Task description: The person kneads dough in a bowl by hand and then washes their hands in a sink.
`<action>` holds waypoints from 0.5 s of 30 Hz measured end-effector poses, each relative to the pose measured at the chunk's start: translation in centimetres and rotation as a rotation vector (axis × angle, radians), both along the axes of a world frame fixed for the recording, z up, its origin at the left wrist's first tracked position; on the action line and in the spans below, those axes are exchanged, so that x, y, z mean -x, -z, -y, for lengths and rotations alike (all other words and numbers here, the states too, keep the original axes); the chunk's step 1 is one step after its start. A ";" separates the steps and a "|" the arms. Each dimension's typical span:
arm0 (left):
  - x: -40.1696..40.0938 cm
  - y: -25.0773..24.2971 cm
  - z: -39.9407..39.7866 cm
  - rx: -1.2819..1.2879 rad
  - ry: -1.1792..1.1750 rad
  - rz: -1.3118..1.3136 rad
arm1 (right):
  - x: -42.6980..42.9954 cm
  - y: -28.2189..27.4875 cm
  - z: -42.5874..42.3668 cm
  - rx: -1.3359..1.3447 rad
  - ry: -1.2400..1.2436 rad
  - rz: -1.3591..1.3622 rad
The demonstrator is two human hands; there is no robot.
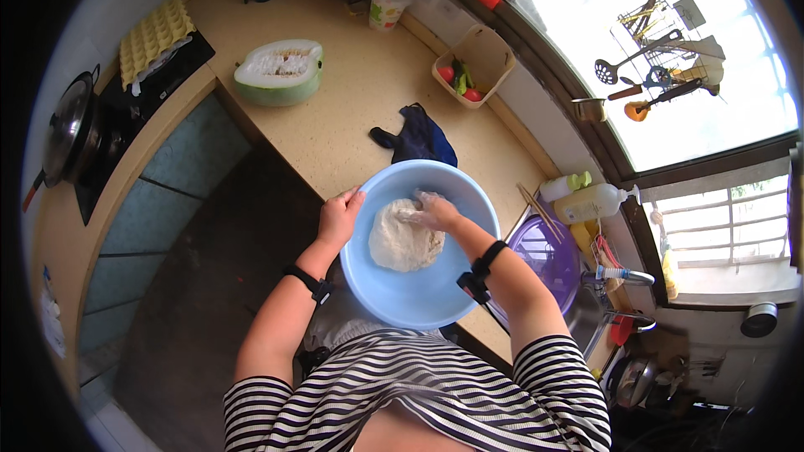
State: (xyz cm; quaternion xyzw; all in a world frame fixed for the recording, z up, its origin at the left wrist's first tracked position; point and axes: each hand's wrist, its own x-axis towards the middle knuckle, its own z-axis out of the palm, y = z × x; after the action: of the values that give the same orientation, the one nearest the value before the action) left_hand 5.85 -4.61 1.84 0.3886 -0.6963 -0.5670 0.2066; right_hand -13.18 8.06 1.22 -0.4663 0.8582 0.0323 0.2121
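A light blue plastic basin (402, 301) is in front of my body, partly over the countertop's front edge. Inside lies a pale, rough lump of dough (402, 242). My left hand (341, 216) clasps the basin's left rim, thumb on top. My right hand (434, 210), its fingers coated white, grips the upper right part of the dough; the fingertips are partly sunk in it or hidden by it. Just beyond the basin's far rim lies a crumpled dark blue cloth (419, 135).
A cut winter melon (279, 75) rests on the countertop (352, 94). Farther back are a basket of vegetables (496, 63) and a plastic tub (388, 6). At right, a purple basin (546, 257), chopsticks (541, 210) and pump bottles (587, 202) crowd the sink (585, 320).
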 end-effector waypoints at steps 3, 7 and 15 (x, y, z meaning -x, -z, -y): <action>-0.1 0.1 0.1 0.015 -0.045 0.012 | -1.3 2.9 1.3 0.176 -0.213 0.242; -0.4 0.2 0.2 -0.007 -0.030 -0.007 | -4.7 -3.8 0.5 0.067 -0.276 0.390; -0.2 0.1 0.4 0.018 0.006 0.011 | -5.1 -10.5 -5.3 0.259 -0.441 0.238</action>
State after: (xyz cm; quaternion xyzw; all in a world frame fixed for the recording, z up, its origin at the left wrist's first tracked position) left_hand 6.02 -5.06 1.74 0.3877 -0.7037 -0.5591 0.2046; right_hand -8.11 13.40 11.75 -0.6656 0.7020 -0.0873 0.2379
